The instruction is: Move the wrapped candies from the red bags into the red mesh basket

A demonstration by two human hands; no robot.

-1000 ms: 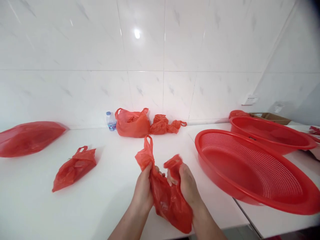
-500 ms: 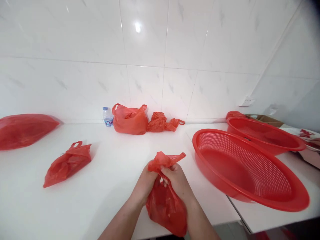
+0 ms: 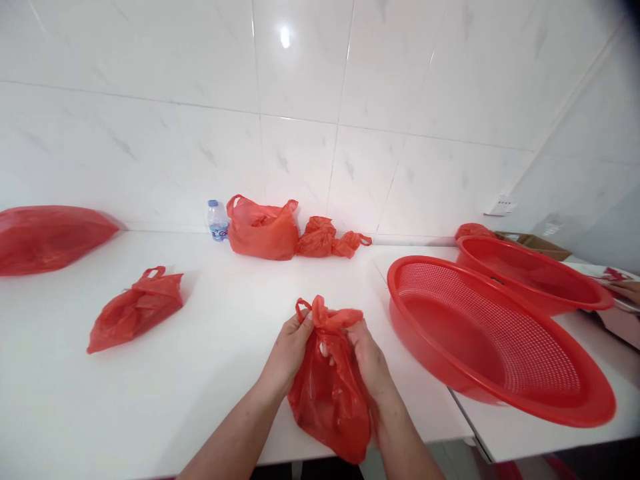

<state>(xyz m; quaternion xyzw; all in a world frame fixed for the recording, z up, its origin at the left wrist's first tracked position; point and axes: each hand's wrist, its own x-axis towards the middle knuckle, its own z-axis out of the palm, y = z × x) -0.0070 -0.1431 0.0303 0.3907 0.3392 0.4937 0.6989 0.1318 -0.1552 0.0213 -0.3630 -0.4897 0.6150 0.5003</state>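
Note:
A filled red plastic bag [image 3: 330,407] hangs between my hands at the table's front edge, its handles crossed over each other at the top. My left hand [image 3: 293,343] is closed on one handle, which loops up beside the thumb. On the other side, my right hand [image 3: 367,357] grips the second handle, some fingertips showing through the gap under the crossing. What the bag contains cannot be made out. Farther left lies another red plastic bag [image 3: 137,310], its handle loop sticking up.
A large red colander basket [image 3: 450,333] stands at right, with a second red basket [image 3: 530,267] behind it. Along the wall are a water bottle [image 3: 218,223], an upright red bag [image 3: 263,233] and a knotted red bag [image 3: 320,237]. Another person's hand [image 3: 627,290] shows at far right.
The two handles were apart at first, then were brought together and crossed. My hands have since moved apart to either side of the crossing. A person's hand has appeared at far right.

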